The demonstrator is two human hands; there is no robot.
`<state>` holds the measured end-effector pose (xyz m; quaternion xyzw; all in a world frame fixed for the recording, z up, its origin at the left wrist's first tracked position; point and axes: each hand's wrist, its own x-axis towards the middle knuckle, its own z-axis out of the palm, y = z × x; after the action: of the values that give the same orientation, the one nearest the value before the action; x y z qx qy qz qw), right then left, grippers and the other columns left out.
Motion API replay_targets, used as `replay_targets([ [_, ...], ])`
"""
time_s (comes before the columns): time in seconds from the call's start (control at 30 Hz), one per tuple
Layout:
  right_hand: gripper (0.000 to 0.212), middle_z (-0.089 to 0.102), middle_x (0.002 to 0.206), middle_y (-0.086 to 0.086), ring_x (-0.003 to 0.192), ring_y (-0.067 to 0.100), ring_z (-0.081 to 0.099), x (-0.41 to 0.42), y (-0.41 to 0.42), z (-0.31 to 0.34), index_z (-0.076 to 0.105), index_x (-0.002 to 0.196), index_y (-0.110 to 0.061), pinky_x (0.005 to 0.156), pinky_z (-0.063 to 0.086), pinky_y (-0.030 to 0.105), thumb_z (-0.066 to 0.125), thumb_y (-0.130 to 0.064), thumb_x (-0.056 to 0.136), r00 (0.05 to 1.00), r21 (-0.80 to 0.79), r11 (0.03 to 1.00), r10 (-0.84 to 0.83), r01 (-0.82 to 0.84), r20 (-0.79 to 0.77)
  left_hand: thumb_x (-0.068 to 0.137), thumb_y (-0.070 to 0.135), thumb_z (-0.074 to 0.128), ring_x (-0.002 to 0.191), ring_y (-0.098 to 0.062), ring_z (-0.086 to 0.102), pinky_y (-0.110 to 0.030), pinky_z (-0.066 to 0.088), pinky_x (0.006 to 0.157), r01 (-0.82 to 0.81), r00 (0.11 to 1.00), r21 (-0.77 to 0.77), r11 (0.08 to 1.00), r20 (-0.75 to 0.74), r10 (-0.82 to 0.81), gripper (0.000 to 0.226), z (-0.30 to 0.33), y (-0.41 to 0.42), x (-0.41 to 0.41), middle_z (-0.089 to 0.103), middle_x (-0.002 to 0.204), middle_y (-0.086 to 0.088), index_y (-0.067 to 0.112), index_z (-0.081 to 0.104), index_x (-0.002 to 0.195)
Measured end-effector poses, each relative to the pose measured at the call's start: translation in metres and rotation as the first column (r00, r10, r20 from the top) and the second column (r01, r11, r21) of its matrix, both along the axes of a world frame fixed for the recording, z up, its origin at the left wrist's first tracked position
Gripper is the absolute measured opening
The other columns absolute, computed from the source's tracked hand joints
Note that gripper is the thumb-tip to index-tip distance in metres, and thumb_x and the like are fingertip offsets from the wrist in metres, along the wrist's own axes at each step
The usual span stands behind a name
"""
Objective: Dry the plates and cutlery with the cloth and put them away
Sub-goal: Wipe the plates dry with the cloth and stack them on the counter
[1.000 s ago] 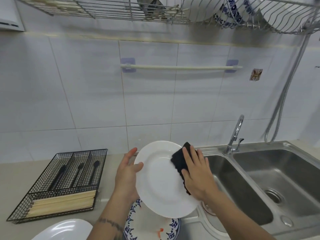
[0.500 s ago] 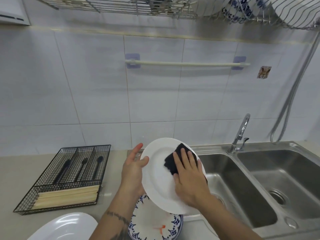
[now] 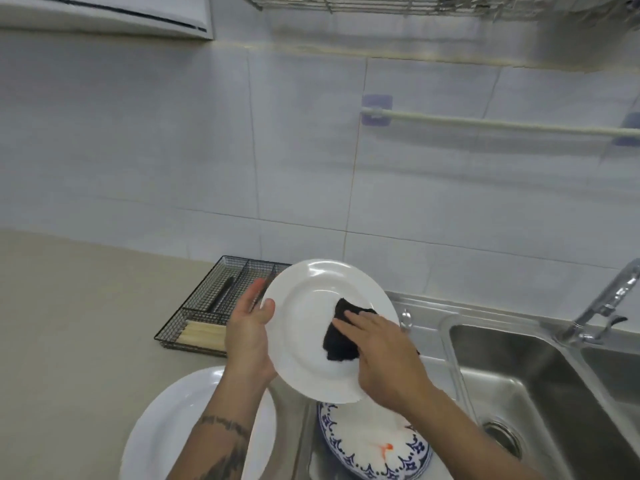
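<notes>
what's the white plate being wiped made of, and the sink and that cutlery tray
White plate: likely glazed ceramic, since it is glossy with bright highlights. Sink: looks like brushed stainless steel, grey with soft reflections. Cutlery tray: black wire mesh, probably coated metal.

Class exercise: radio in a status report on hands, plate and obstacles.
Left hand grips white plate by rim. Right hand presses black cloth onto it. Nothing in the way.

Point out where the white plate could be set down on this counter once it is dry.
Bare counter lies left of the wire cutlery tray, up to the tiled wall. It is crowded near the sink: a second white plate and a blue-patterned plate lie beneath the held plate.
</notes>
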<state>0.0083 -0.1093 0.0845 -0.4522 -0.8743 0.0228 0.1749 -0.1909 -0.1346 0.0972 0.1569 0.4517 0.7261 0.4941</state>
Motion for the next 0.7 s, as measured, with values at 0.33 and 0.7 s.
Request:
replay_targets([
  [0.33,0.060,0.063,0.110,-0.016,0.098,0.000,0.056,-0.062,0.019,-0.010,0.066,0.120,-0.031,0.082,0.038,0.003,0.048,0.012,0.083,0.879,-0.174,0.979,0.011,-0.107,-0.478,0.095,-0.002,0.052,0.092,-0.024,0.064,-0.040,0.054,0.082,-0.411,0.909,-0.187,0.892,-0.162,0.384,0.041,-0.048,-0.088,-0.091,0.067,0.108,0.000,0.026,0.062,0.124],
  [0.7,0.057,0.067,0.109,-0.013,0.095,-0.006,0.059,-0.086,0.002,-0.038,0.067,0.118,-0.034,0.076,0.040,-0.001,0.051,0.009,0.085,0.872,-0.361,0.919,-0.041,-0.159,-0.488,0.095,-0.005,0.050,0.099,-0.029,0.059,-0.039,0.049,0.086,-0.526,0.850,-0.342,0.779,-0.178,0.496,0.043,-0.103,-0.134,-0.105,0.061,0.122,-0.009,0.015,0.059,0.132],
])
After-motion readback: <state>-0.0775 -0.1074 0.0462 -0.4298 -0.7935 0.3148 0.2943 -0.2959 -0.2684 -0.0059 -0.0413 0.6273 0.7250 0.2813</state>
